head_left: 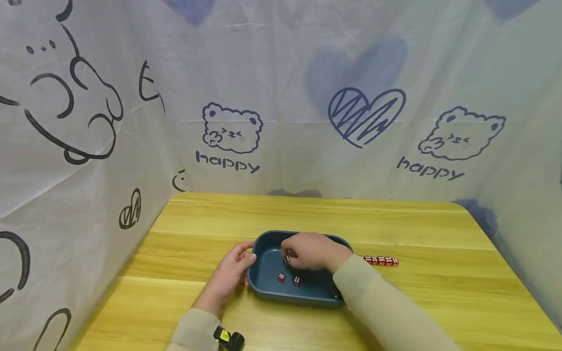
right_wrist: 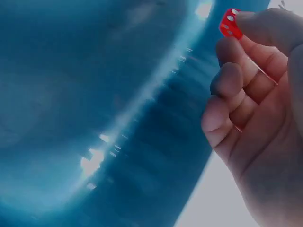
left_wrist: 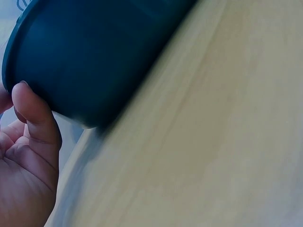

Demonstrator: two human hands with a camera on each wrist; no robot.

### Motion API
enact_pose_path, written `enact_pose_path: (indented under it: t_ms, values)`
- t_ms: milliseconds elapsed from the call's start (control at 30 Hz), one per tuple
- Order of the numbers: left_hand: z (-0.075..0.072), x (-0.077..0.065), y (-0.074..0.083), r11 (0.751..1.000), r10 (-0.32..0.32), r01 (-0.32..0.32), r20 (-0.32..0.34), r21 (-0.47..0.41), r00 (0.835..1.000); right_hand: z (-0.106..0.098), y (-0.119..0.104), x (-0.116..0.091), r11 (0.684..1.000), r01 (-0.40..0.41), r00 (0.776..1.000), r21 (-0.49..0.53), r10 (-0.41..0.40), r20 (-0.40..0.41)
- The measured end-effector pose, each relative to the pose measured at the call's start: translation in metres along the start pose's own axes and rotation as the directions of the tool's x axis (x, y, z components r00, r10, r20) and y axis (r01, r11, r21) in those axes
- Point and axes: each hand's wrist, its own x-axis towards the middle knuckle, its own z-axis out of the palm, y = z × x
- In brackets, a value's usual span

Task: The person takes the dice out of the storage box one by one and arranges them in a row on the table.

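A dark teal tray [head_left: 303, 298] with rounded corners and raised walls lies on the table. At its left end my left hand [head_left: 232, 273] grips the rim, thumb against the wall; the left wrist view shows the thumb and fingers on the tray's edge [left_wrist: 90, 56]. My right hand [head_left: 313, 251] reaches over the inside, pinching a red die [right_wrist: 230, 22] with white dots between thumb and index finger. Two more dice, one left [head_left: 281, 277] and one right [head_left: 296, 281], lie on the tray floor near the front wall. The right hand and sleeve hide part of the tray.
A row of several red dice [head_left: 382, 261] lies just right of the tray, partly behind the right sleeve [head_left: 386, 302]. The yellow wood table [head_left: 210, 214] meets printed white cloth [head_left: 290, 161] at the back. A small black device [head_left: 229, 338] is strapped to the left wrist.
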Motion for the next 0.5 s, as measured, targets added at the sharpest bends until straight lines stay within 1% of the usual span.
enact_pose_path:
  t_ms: [133, 300, 400, 500]
  values:
    - [0.001, 0.0, 0.0, 1.0, 0.003, -0.003, 0.009, 0.005, 1.0, -0.018, -0.006, -0.017, 0.999, 0.001, 0.993, -0.032, -0.005, -0.122]
    - [0.002, 0.0, -0.001, 1.0, 0.003, -0.003, 0.017, 0.02, 1.0, -0.039, -0.011, -0.047, 1.0, -0.006, 0.964, -0.03, -0.003, -0.267]
    - [0.002, 0.0, -0.002, 1.0, 0.004, -0.005, 0.006, 0.03, 1.0, -0.051, -0.014, -0.066, 1.0, -0.019, 0.949, -0.015, 0.014, -0.314]
    - [0.003, 0.0, -0.002, 0.999, 0.006, -0.006, -0.001, 0.034, 1.0, -0.059, -0.009, -0.086, 0.998, -0.061, 0.94, 0.024, 0.066, -0.335]
